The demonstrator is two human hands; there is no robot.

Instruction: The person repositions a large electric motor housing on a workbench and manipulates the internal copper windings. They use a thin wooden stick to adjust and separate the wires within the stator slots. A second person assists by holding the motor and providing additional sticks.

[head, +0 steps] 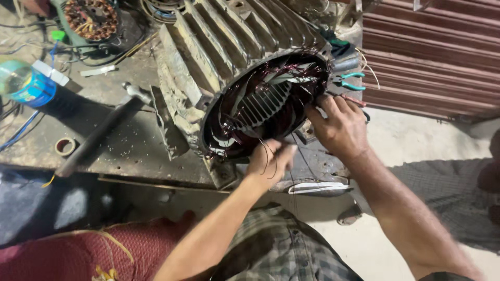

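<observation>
A big finned motor housing (pixel 219 47) lies on its side on a grimy workbench (pixel 130 145), its open end facing me. Dark reddish copper windings (pixel 245 104) fill the stator slots inside. My left hand (pixel 271 161) is at the lower rim of the opening, fingers pinched on thin strands of winding wire that trail down. My right hand (pixel 338 127) rests on the right rim, fingers curled over the coil ends there.
Teal-handled pliers (pixel 350 80) lie right of the housing. A hammer (pixel 104 130) lies on the bench to the left, with a tape roll (pixel 65 147), a plastic bottle (pixel 23 83) and a smaller wound stator (pixel 91 20) beyond. A ribbed metal shutter (pixel 432 57) stands at right.
</observation>
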